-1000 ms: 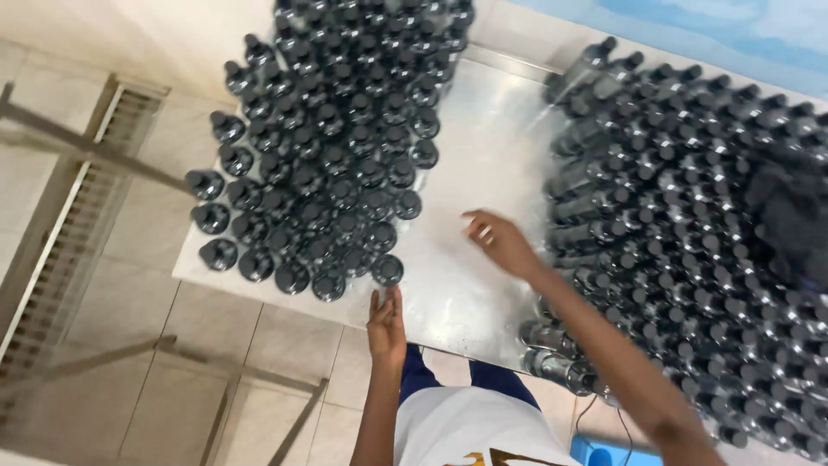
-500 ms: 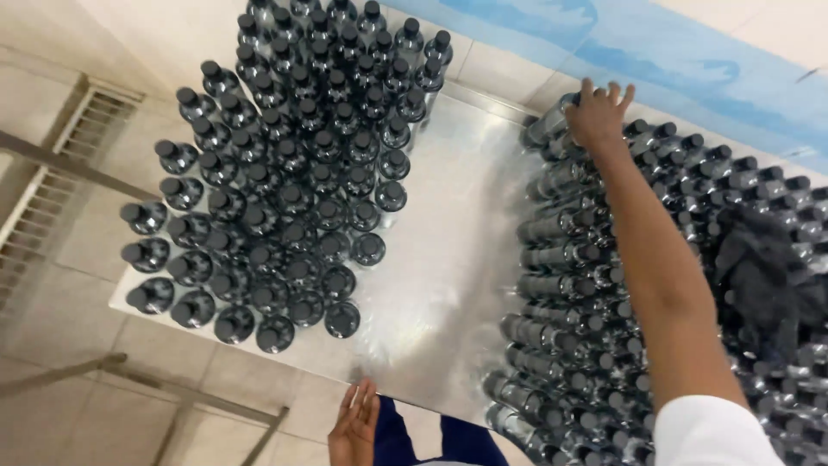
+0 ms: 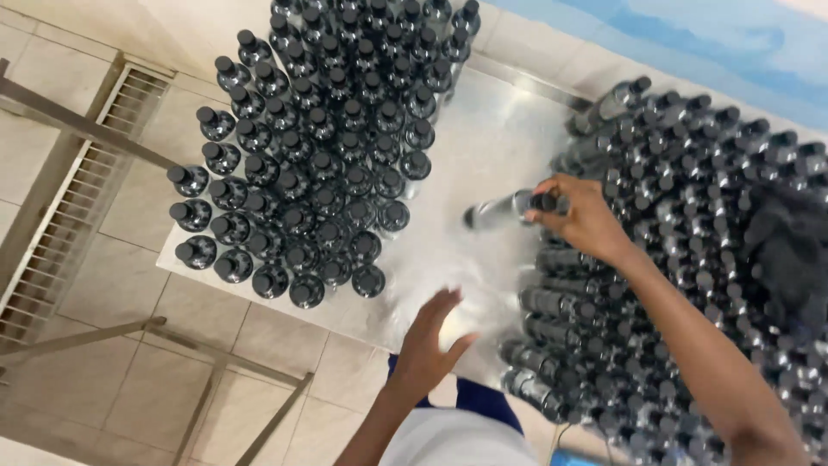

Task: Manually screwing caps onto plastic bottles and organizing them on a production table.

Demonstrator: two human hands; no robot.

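Bottle (image 3: 504, 210) gripped sideways in right hand (image 3: 580, 217); left hand (image 3: 431, 341) spread open over bare table (image 3: 483, 155) strip, bottles (image 3: 319, 155) crowding nine and three o'clock.

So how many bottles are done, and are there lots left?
Done: a big cluster of upright bottles with black caps stands on the shiny table. In hand: the right hand holds one bottle lying sideways above the table, and the left hand hovers open near the table's front edge. Left: a large heap of lying bottles on the right, seemingly about as many.
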